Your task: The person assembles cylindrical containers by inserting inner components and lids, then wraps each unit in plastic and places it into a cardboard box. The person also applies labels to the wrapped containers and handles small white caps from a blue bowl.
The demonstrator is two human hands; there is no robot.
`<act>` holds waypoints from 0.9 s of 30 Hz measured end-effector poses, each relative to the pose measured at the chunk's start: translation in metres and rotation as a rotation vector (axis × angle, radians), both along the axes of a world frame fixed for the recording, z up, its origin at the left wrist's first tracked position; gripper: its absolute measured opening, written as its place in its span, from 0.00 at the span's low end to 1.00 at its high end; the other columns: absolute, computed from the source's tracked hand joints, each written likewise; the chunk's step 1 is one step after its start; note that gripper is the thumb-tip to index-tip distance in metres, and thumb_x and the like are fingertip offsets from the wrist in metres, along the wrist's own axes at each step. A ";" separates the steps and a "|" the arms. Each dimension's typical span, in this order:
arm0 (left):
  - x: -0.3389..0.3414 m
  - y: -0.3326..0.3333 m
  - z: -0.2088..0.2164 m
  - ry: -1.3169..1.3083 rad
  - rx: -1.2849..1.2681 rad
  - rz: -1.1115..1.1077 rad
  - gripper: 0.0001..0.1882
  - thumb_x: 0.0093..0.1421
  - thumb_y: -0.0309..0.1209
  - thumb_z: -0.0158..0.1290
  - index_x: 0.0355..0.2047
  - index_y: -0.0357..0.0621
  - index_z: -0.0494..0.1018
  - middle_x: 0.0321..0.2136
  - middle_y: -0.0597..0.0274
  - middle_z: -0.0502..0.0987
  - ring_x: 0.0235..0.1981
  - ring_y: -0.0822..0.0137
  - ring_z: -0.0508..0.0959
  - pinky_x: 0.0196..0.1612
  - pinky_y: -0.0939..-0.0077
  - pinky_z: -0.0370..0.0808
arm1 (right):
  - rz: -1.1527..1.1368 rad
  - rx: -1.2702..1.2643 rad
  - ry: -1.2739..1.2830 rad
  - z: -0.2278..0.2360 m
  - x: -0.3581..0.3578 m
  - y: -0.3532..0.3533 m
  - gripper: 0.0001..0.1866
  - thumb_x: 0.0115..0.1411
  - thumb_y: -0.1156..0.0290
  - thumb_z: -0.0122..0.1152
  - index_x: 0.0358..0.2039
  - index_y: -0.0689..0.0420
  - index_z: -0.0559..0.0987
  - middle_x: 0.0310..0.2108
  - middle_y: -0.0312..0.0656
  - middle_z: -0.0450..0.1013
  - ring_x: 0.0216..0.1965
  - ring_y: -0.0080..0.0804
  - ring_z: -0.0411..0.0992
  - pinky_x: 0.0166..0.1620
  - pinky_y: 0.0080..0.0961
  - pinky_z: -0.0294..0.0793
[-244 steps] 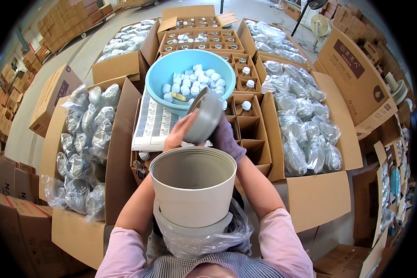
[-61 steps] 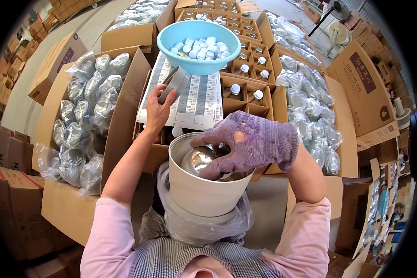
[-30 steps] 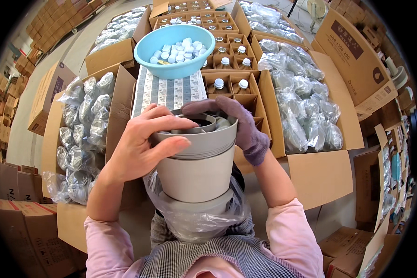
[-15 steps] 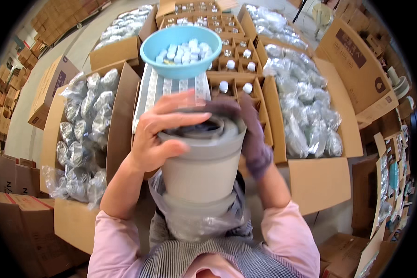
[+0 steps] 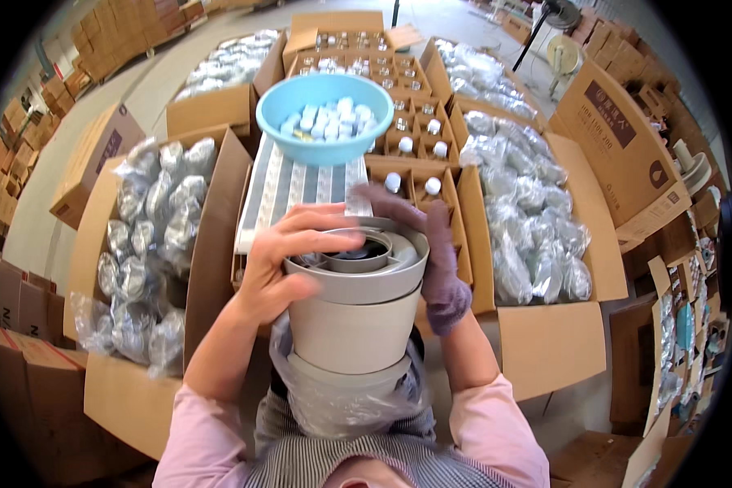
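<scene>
Grey collar [image 5: 358,286], in bare left hand [image 5: 276,264] two seconds ago, now sits on mouth of cream canister [image 5: 351,335]; gloved right hand [image 5: 431,236], then inside canister, now outside, at collar's far right. Canister upright above pale piece in clear plastic bag [image 5: 346,415]. Left fingers spread, thumb apart, blurred; right thumb and fingers splayed around rim. From my remote seat, firm contact I cannot tell. I judge parts joined, tightness unclear.

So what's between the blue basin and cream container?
In the head view: printed sheets, parts of the left hand and gloved right hand, then the grey top piece.
</scene>
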State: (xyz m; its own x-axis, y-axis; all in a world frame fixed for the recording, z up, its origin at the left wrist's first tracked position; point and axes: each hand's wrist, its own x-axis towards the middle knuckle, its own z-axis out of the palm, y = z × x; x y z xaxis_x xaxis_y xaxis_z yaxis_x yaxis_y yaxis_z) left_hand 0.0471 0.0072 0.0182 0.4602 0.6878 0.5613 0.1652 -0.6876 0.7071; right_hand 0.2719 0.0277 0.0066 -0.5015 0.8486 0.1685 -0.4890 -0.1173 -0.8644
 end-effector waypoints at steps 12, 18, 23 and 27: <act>0.015 -0.016 0.018 0.173 -0.180 0.245 0.22 0.50 0.46 0.64 0.33 0.38 0.82 0.24 0.60 0.76 0.32 0.63 0.72 0.40 0.68 0.69 | 0.337 -0.296 0.392 -0.037 -0.012 0.024 0.34 0.61 0.59 0.43 0.60 0.73 0.66 0.60 0.55 0.66 0.58 0.41 0.69 0.63 0.33 0.64; -0.008 0.007 0.000 -0.210 -0.225 -0.047 0.30 0.46 0.53 0.65 0.36 0.37 0.81 0.31 0.58 0.79 0.37 0.64 0.74 0.47 0.67 0.70 | -0.112 0.707 -0.323 0.002 0.007 0.026 0.22 0.68 0.64 0.41 0.52 0.67 0.74 0.45 0.50 0.78 0.45 0.42 0.77 0.53 0.30 0.74; -0.006 0.010 -0.019 -0.329 -0.267 -0.010 0.26 0.46 0.48 0.65 0.34 0.34 0.81 0.31 0.58 0.79 0.38 0.64 0.74 0.56 0.65 0.67 | -0.231 1.130 -0.225 -0.012 -0.001 0.050 0.14 0.69 0.72 0.42 0.48 0.65 0.71 0.32 0.50 0.80 0.34 0.45 0.79 0.49 0.37 0.77; -0.012 0.006 -0.003 -0.210 -0.219 0.083 0.23 0.47 0.44 0.65 0.32 0.34 0.80 0.28 0.59 0.77 0.35 0.66 0.74 0.50 0.68 0.68 | -0.142 0.908 -0.021 -0.018 -0.010 0.046 0.18 0.69 0.68 0.39 0.42 0.68 0.75 0.30 0.50 0.79 0.35 0.46 0.79 0.52 0.38 0.75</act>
